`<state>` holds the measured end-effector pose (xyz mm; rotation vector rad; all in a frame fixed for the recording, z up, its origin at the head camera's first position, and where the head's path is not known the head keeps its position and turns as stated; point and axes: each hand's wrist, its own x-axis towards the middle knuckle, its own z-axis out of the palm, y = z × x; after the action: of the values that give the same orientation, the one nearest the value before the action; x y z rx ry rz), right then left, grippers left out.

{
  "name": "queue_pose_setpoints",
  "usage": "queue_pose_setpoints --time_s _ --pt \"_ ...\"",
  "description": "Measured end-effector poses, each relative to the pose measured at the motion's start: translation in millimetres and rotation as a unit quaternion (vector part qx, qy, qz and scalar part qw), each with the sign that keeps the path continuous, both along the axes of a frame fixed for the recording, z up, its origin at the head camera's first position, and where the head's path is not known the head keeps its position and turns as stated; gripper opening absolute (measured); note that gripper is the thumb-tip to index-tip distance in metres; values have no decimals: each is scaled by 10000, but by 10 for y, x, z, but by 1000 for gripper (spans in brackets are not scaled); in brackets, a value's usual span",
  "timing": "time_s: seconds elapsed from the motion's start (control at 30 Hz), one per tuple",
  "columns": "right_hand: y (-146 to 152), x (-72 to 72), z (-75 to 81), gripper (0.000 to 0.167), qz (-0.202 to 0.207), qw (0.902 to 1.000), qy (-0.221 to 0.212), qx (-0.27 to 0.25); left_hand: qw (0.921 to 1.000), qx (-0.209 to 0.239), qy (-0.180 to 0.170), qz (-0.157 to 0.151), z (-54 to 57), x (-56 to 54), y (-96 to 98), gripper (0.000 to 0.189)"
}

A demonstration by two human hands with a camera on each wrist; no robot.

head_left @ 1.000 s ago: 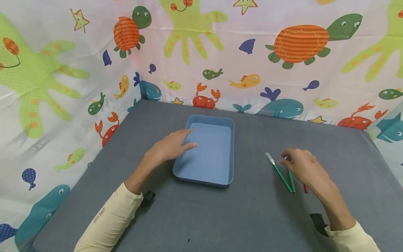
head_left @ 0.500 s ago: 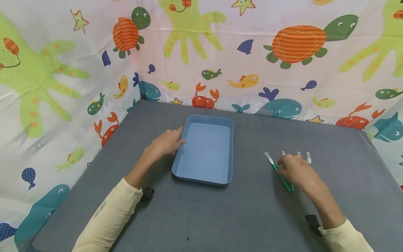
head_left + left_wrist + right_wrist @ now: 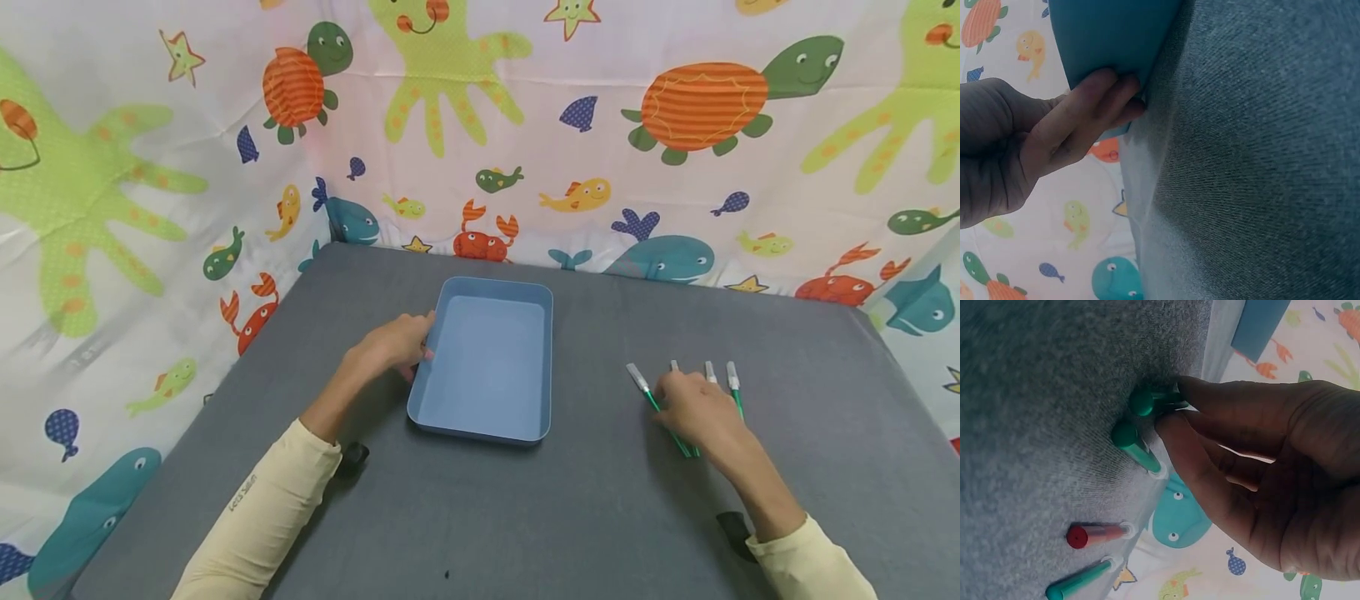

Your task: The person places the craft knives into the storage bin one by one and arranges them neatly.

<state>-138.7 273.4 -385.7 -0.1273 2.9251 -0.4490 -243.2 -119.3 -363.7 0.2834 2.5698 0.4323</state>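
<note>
A shallow blue tray [image 3: 480, 367] lies on the grey table. My left hand [image 3: 393, 346] holds its left wall; several fingers lie against the outside of that wall [image 3: 1110, 37]. At the right, my right hand [image 3: 697, 408] pinches a slim green pen [image 3: 1163, 400] with a clear cap [image 3: 637, 377] between thumb and finger, and the pen lies on or close to the table. Beside it are a second green pen [image 3: 1135, 450], a red pen [image 3: 1097, 535] and another green pen [image 3: 736, 392], partly hidden by the hand in the head view.
A white curtain [image 3: 450, 192] printed with sea animals borders the table [image 3: 585, 517] at the back and sides. Bare table lies between the tray and the pens. A small dark speck [image 3: 447, 574] sits near the front.
My left hand has drawn back from above the tray to its left wall. My right hand has moved left from the middle pens onto the leftmost green pen.
</note>
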Motion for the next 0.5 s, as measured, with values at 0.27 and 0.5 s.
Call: queue_pose_setpoints --time_s 0.27,0.5 --pt "8 -18 8 6 -51 9999 -154 -48 9998 165 76 -79 -31 20 -43 79" --pt "-37 -39 59 26 0 9999 -11 -172 9995 287 67 -78 -59 30 -73 79"
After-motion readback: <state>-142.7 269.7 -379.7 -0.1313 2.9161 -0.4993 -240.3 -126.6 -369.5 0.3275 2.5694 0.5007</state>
